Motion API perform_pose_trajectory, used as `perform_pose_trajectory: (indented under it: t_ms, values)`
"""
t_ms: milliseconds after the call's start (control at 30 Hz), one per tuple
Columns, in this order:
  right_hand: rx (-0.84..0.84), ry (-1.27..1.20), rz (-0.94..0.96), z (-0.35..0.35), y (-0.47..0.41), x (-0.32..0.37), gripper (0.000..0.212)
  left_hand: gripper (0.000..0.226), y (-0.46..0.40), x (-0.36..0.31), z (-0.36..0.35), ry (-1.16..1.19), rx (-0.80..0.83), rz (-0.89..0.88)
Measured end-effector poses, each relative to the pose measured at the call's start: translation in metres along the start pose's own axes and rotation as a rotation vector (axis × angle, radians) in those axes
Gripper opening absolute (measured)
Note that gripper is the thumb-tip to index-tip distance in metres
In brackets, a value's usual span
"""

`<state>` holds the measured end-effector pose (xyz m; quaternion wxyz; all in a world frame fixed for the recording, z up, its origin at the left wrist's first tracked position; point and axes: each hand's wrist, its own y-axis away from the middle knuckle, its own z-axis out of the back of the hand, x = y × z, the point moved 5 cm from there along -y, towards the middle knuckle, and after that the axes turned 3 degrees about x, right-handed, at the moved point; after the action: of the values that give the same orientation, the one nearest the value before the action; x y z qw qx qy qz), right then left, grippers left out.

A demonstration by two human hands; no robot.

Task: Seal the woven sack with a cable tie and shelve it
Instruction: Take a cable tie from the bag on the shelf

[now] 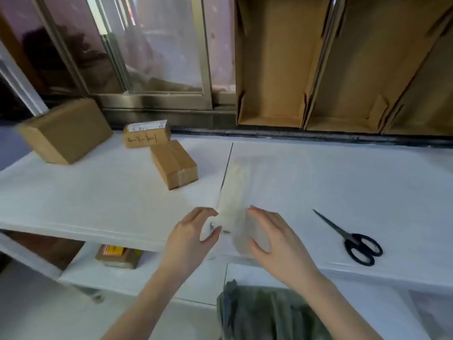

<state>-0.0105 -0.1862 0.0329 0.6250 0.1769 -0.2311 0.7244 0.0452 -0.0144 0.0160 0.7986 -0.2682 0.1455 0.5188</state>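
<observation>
1. Grey-green woven plastic sack [259, 315] stands below the near edge of the white table [98, 192], in front of the person. Its top is bunched and no tie is visible on it.
2. Judged soft, floppy and rather slick; weight cannot be told. Best hold: gather the neck just under the mouth.
3. Left grip [196, 231] pinches the near end of the long clear packet of white cable ties [232, 192] on the table. Right grip [274, 239] curves against its other side; blur hides whether it clamps.

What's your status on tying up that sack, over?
Left hand and right hand at the clear packet, grip blurred. Sack below table edge, no tie seen. Scissors off right, nothing blocking.
</observation>
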Motion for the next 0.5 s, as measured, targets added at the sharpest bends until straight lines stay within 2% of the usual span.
perform_pose_trajectory:
  t_ms: [233, 333, 500]
  values:
    - [-0.258, 0.004, 0.218, -0.053, -0.013, -0.017, 0.048, 0.030, -0.005, 0.020, -0.022, 0.054, -0.235, -0.191]
    - [-0.371, -0.041, 0.267, -0.049, -0.010, -0.020, 0.039, 0.021, -0.008, 0.023, -0.020, 0.170, -0.289, -0.159]
    - [-0.355, 0.051, 0.308, -0.053, -0.005, -0.020, 0.030, 0.002, -0.004, 0.005, -0.019, 0.058, -0.312, -0.228]
